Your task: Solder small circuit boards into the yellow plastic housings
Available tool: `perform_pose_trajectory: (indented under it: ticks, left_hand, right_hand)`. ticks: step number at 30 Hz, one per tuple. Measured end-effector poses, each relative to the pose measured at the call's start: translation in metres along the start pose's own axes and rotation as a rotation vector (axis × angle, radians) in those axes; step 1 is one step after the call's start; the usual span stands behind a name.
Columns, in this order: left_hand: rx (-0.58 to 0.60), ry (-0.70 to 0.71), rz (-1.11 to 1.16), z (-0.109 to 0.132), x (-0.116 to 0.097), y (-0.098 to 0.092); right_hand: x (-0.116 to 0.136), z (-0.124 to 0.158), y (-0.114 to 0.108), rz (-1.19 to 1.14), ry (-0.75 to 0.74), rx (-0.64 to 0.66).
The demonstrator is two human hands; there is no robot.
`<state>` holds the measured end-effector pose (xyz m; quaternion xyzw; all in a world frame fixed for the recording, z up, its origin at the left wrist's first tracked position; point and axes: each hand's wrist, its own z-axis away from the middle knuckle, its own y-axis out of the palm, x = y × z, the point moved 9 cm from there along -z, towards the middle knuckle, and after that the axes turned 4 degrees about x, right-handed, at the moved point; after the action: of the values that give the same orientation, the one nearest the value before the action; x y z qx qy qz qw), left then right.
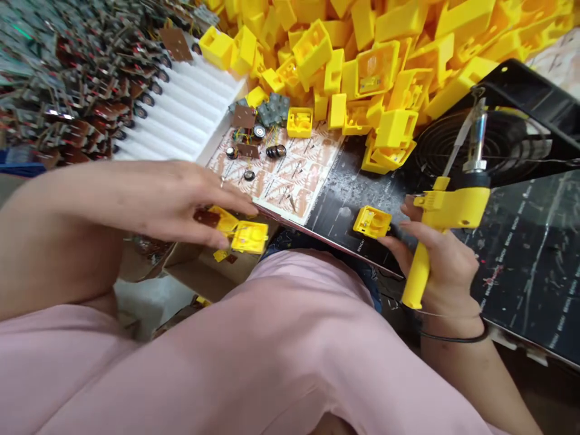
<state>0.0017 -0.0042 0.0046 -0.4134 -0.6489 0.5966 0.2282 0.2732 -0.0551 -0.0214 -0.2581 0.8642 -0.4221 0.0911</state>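
Note:
At the bench's front edge, my left hand (pixel 185 199) has its thumb and fingers around a yellow plastic housing (pixel 224 219) with a brown circuit board beside it. Another yellow housing (pixel 249 237) shows just past the fingertips, above an open cardboard box (pixel 190 266). My right hand (pixel 437 260) grips a yellow soldering gun (pixel 457 206), its metal tip pointing up and away from me. By that hand's fingertips, a small open yellow housing (pixel 372 222) sits on the black bench mat; whether they touch it I cannot tell.
A large heap of yellow housings (pixel 380 66) covers the back of the bench. Many wired circuit boards (pixel 81 103) crowd white ridged foam (pixel 176 115) at left. Loose boards and round parts (pixel 247 151) lie on patterned paper (pixel 285 196). A black fan (pixel 512 121) stands at right.

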Motion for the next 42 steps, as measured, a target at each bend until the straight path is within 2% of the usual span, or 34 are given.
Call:
perform_pose_trajectory:
  ticks: [2, 7, 9, 11, 13, 15, 17, 20, 22, 25, 29, 31, 32, 34, 38, 40, 42]
  left_hand:
    - [-0.037, -0.019, -0.008, -0.02, 0.011, 0.002]
    - [-0.073, -0.146, -0.053, -0.104, 0.078, 0.03]
    - [-0.054, -0.197, -0.149, -0.124, 0.09, 0.038]
    - [-0.027, -0.164, -0.224, -0.13, 0.073, 0.044]
    - [0.032, -0.04, -0.226, -0.126, 0.032, 0.054]
    - [0.14, 0.065, -0.187, -0.116, -0.01, 0.07]
    - [0.209, 0.036, -0.165, -0.105, -0.026, 0.077]
    - [0.23, -0.005, -0.106, -0.092, -0.018, 0.07]
    - [0.27, 0.06, -0.03, -0.085, -0.009, 0.066]
    - [0.296, 0.108, 0.003, -0.082, -0.003, 0.07]
    - [0.179, 0.073, -0.072, -0.087, -0.017, 0.084]
    - [0.102, 0.068, -0.074, -0.084, -0.02, 0.08]
    - [0.06, 0.045, -0.076, -0.081, -0.016, 0.072]
    - [-0.001, -0.088, -0.109, -0.07, 0.01, 0.047]
    - [0.038, -0.641, -0.325, -0.041, 0.097, -0.006]
    - [0.096, -0.812, -0.38, -0.035, 0.124, -0.014]
    - [0.132, -0.842, -0.323, -0.038, 0.136, -0.009]
  right_hand:
    - [0.003, -0.001, 0.007, -0.045, -0.008, 0.045]
    - [0.013, -0.003, 0.016, -0.055, -0.018, 0.07]
    - [0.014, -0.002, 0.018, -0.062, 0.0, 0.081]
    - [0.012, 0.0, 0.016, -0.095, 0.029, 0.069]
    - [0.01, 0.001, 0.016, -0.14, 0.058, 0.054]
    - [0.011, 0.001, 0.017, -0.154, 0.059, 0.055]
    - [0.012, 0.0, 0.021, -0.16, 0.04, 0.086]
    - [0.011, 0.0, 0.024, -0.197, 0.031, 0.117]
    - [0.011, -0.001, 0.024, -0.215, 0.031, 0.117]
    - [0.014, -0.004, 0.027, -0.219, 0.016, 0.129]
    - [0.01, -0.003, 0.028, -0.189, 0.039, 0.092]
    - [0.001, 0.002, 0.028, -0.212, 0.076, 0.078]
    - [-0.002, 0.004, 0.027, -0.231, 0.085, 0.07]
    - [-0.007, 0.009, 0.023, -0.259, 0.093, 0.049]
    - [-0.005, 0.007, 0.02, -0.293, 0.099, 0.035]
    - [0.004, 0.0, 0.022, -0.276, 0.06, 0.029]
    - [0.014, -0.007, 0.025, -0.232, 0.011, 0.019]
